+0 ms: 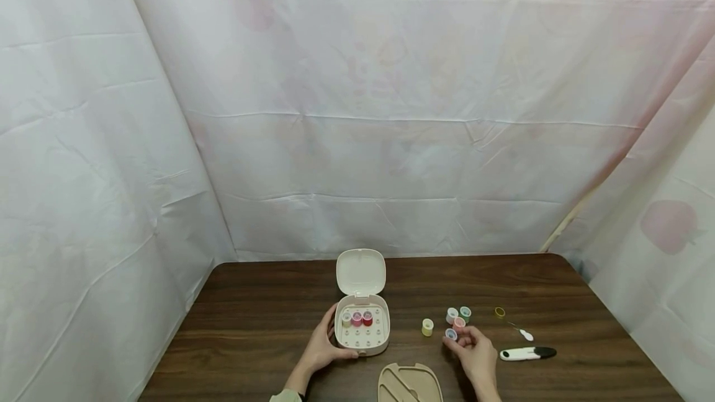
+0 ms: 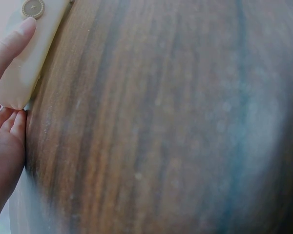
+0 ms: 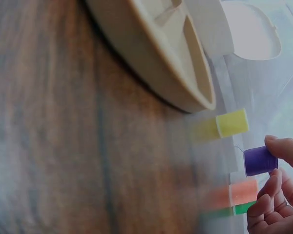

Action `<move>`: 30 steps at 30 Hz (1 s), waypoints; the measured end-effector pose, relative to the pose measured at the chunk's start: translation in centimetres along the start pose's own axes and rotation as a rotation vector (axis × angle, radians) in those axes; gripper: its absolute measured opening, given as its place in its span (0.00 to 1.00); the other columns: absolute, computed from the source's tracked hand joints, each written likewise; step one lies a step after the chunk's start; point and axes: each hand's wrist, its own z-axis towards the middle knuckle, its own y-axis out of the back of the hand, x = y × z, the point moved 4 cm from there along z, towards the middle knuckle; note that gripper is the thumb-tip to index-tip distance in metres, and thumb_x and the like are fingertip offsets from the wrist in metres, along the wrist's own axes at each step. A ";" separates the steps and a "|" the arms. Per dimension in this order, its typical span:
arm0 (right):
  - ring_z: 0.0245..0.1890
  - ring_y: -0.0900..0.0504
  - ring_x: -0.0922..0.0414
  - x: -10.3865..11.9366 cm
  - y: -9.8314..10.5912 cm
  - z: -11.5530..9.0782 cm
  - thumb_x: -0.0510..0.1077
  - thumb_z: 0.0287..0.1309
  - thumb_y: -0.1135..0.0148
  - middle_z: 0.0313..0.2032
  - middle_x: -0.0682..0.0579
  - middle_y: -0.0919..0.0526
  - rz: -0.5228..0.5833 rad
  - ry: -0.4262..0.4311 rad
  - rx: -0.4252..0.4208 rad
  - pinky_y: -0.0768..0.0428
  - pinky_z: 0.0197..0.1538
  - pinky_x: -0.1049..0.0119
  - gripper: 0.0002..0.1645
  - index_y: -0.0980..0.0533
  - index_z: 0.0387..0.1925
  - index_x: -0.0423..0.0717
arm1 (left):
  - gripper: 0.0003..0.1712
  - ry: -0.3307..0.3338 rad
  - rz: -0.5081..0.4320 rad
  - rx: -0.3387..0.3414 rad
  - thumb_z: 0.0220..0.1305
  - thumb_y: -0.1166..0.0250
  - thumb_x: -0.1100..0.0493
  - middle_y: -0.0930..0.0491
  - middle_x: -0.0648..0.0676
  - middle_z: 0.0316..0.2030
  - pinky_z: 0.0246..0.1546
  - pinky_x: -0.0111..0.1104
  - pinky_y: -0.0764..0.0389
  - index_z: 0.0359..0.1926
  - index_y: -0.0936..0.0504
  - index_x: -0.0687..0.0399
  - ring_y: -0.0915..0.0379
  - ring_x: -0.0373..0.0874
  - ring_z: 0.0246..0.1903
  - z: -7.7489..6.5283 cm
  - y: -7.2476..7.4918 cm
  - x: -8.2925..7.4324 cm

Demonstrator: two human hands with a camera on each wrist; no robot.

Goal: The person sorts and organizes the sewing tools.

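Note:
An open white sewing box [image 1: 362, 347] stands on the table, its lid [image 1: 360, 272] tipped back. Pale, pink and red thread spools [image 1: 367, 319] sit on pegs in one row inside. My left hand [image 1: 323, 347] holds the box at its left side, thumb along the front near a round button [image 2: 33, 8]. With thumb and fingers my right hand [image 1: 476, 355] pinches a purple thread spool [image 3: 261, 161]. Close by are an orange spool [image 1: 459, 322], a green spool [image 1: 465, 312] and a whitish spool [image 1: 452, 315]. A yellow spool [image 1: 427, 327] stands apart, to their left.
A beige compartment tray [image 1: 410, 383] lies at the table's front edge. To the right are white-and-black thread snips [image 1: 527, 353], a small white needle threader [image 1: 526, 335] and a yellow ring [image 1: 499, 312]. Fabric sheets hang behind the table [image 1: 251, 309] and at its sides.

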 end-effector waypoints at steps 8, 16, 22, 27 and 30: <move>0.13 0.33 0.70 1.5 -0.1 0.2 0.38 0.28 0.25 0.14 0.57 0.27 0.082 0.031 0.019 0.33 0.15 0.79 0.16 0.24 0.23 0.40 | 0.66 0.002 0.021 -0.001 0.27 0.21 0.57 0.46 0.68 0.61 0.58 0.48 0.44 0.65 0.53 0.67 0.50 0.60 0.60 0.2 0.1 0.7; 0.13 0.34 0.68 2.8 -0.8 0.4 0.36 0.29 0.25 0.14 0.56 0.28 0.121 0.072 0.066 0.34 0.14 0.76 0.14 0.23 0.22 0.40 | 0.66 0.006 0.012 -0.007 0.27 0.22 0.60 0.46 0.68 0.61 0.59 0.47 0.44 0.65 0.53 0.67 0.51 0.59 0.61 0.2 0.1 0.4; 0.13 0.35 0.69 4.2 -1.8 0.5 0.37 0.29 0.26 0.13 0.57 0.29 0.132 0.139 0.111 0.35 0.14 0.76 0.14 0.23 0.22 0.42 | 0.63 -0.003 0.003 -0.002 0.28 0.22 0.65 0.47 0.72 0.60 0.58 0.49 0.44 0.64 0.53 0.71 0.51 0.63 0.60 -0.2 0.2 -1.8; 0.12 0.35 0.68 5.4 -2.6 0.7 0.37 0.28 0.25 0.13 0.57 0.30 0.155 0.188 0.136 0.35 0.14 0.77 0.15 0.24 0.22 0.41 | 0.62 0.011 0.005 0.007 0.30 0.23 0.65 0.47 0.73 0.60 0.58 0.48 0.44 0.64 0.53 0.71 0.51 0.63 0.60 -0.5 0.1 -2.9; 0.11 0.34 0.67 6.0 -3.0 0.9 0.37 0.28 0.25 0.12 0.56 0.30 0.162 0.197 0.150 0.35 0.16 0.77 0.15 0.24 0.22 0.41 | 0.62 0.009 0.005 0.007 0.30 0.23 0.65 0.47 0.73 0.60 0.58 0.49 0.44 0.64 0.53 0.72 0.51 0.63 0.60 -0.5 0.0 -3.0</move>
